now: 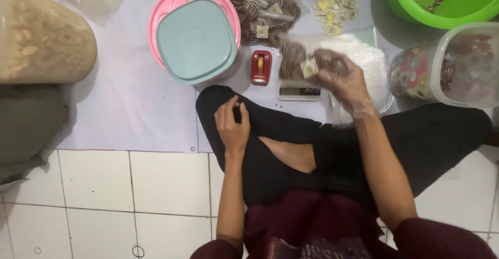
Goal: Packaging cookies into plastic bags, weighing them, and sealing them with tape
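Packets of spiral biscuits are the work here, and the right hand (347, 85), sheathed in a thin clear plastic glove, grips one clear packet (306, 61) with a small square label, held just above the small digital scale (299, 91). To do this well, I judge the packet should come down flat and centred on the scale, clear of the red tape dispenser (261, 68) just to its left (the motion blur suggests speed, so a slower hand would help). That forearm reaches from the near right up toward the far middle, wrist bent slightly inward, fingers clenched around the packet's right end. The left hand (232, 124) rests on the black-trousered knee, fingers loosely curled and holding nothing. Further left sits a pink container with a pale teal lid (196, 41); finished packets (260, 4) lie at the far edge.
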